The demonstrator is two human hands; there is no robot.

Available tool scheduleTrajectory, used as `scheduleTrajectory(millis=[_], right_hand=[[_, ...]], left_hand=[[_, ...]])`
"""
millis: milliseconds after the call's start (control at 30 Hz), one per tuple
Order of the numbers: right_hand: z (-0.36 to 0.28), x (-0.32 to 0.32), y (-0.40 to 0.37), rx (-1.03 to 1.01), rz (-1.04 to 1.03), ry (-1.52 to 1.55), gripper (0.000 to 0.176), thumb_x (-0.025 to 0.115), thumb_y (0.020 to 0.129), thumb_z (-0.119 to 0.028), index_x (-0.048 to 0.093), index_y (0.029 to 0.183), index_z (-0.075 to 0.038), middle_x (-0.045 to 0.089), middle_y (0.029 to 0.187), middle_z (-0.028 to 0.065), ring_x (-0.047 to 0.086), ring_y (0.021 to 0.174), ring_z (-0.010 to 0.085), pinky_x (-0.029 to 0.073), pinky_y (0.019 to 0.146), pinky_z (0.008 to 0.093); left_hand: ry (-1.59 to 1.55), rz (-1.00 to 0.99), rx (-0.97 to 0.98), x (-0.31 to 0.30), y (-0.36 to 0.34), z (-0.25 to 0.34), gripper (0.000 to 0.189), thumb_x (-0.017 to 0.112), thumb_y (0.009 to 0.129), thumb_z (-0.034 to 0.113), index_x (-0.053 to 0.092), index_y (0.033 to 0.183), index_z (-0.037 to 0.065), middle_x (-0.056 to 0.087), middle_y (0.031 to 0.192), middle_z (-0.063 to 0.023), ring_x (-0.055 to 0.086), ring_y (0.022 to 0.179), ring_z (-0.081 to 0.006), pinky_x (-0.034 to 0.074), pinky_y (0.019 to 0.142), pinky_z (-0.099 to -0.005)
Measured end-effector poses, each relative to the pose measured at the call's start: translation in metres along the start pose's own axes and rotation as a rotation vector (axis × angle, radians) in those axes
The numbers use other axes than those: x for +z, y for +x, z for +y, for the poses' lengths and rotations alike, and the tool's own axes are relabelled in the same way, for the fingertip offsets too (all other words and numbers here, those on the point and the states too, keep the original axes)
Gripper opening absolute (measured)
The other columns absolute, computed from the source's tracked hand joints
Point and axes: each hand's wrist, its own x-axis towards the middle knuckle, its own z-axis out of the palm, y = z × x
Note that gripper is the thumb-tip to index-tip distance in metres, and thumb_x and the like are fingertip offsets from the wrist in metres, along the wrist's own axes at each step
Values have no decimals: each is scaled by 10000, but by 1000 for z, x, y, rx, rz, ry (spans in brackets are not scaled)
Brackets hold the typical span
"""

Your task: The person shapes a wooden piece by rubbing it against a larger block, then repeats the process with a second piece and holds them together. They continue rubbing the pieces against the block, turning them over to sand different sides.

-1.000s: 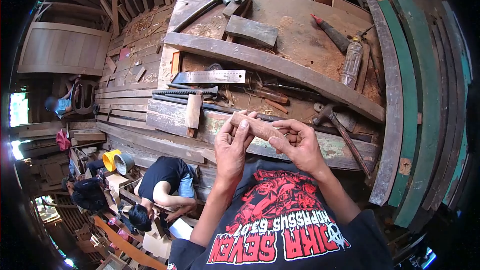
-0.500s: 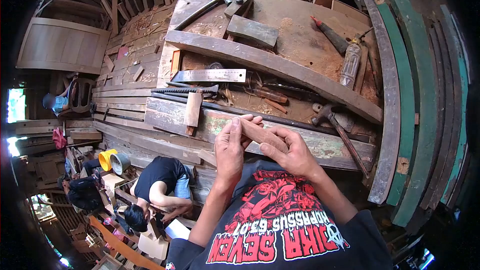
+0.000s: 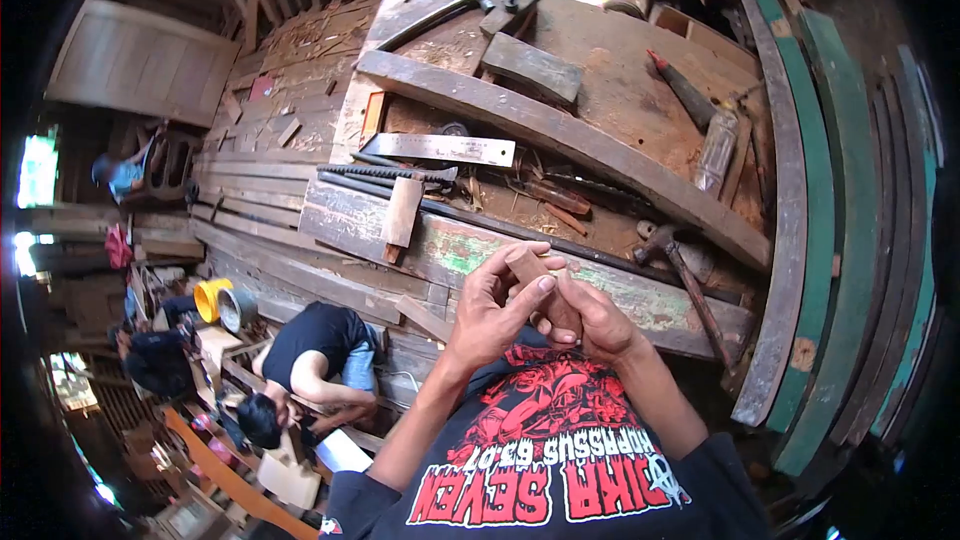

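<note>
A small reddish-brown wooden piece (image 3: 545, 290) is held between my two hands, close to my shirt. My left hand (image 3: 497, 300) has its thumb and fingers closed around the upper end. Wrapped round the lower right side of the piece is my right hand (image 3: 600, 320). Just beyond them lies a worn plank with green paint (image 3: 470, 245), with a light wooden block (image 3: 403, 212) across its left part. A hammer (image 3: 690, 285) rests near the plank's right end.
The bench holds a metal square (image 3: 440, 148), a long beam (image 3: 560, 135), a claw hammer (image 3: 430, 18), a grey block (image 3: 532, 68) and a plastic bottle (image 3: 717, 150). Green boards (image 3: 850, 190) stand at right. A person (image 3: 315, 360) bends over at lower left.
Both hands have drawn closer together, and the wooden piece is turned more upright. My left hand has moved right. The view has shifted, so the bench things appear further right.
</note>
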Motion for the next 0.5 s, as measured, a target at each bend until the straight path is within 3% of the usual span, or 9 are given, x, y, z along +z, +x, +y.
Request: scheduleTrajectory(millis=[33,133,200,233,333,367,467,500], right_hand=[[1,5,2,-10,23,-53,576,384,1130,-590,589,1314,-84,647,929,22,507,673,44,404,557,197],[-5,6,3,-32,39,-212,649,368,1104,-665,611,1262,-84,591,891,-28,517,732,56,410,598,223],[5,0,3,-84,96,-243,661,356,1102,-675,610,1257,-84,572,885,-44,509,717,63,403,597,235],[5,-3,1,-98,82,-254,684,397,1086,-687,601,1296,-69,610,1004,-22,576,845,92,479,715,268],[3,3,-2,-153,55,-227,718,454,1063,-698,583,1355,-55,628,1154,22,607,1045,128,516,887,311],[3,-3,-4,-114,18,-198,743,496,1052,-692,571,1390,-35,615,1264,55,578,1205,158,494,1006,333],[12,-20,-4,-188,23,-304,780,500,1036,-718,583,1363,-15,625,1236,58,593,1164,157,499,978,321],[5,-8,-6,-234,50,-336,843,536,986,-775,629,1280,10,649,1170,59,607,1085,142,509,907,306]], left_hand=[[-56,-5,12,0,-2,0,357,699,1028,90,616,1362,-4,717,1314,-152,686,1128,-170,553,1003,-330],[211,-54,304,-4,-2,-11,346,699,1013,88,639,1342,-1,726,1266,-123,695,1110,-194,539,1023,-354],[260,-96,298,-2,-4,-4,359,712,999,107,646,1336,5,732,1210,-124,687,1126,-209,529,1009,-370],[262,-121,304,0,-4,0,355,711,999,108,648,1333,6,731,1205,-128,688,1121,-210,531,1002,-369],[302,-159,385,3,-3,-3,349,705,1000,106,647,1329,7,729,1185,-147,704,1085,-241,537,977,-370],[315,-159,387,4,-6,-3,348,705,1000,105,646,1329,5,727,1188,-150,706,1079,-249,537,976,-370],[377,-171,427,7,-14,10,373,722,977,95,646,1330,3,714,1225,-178,694,1146,-323,525,1019,-408],[404,-175,471,9,-15,14,381,726,969,90,646,1330,2,712,1234,-182,687,1168,-336,520,1032,-419]])
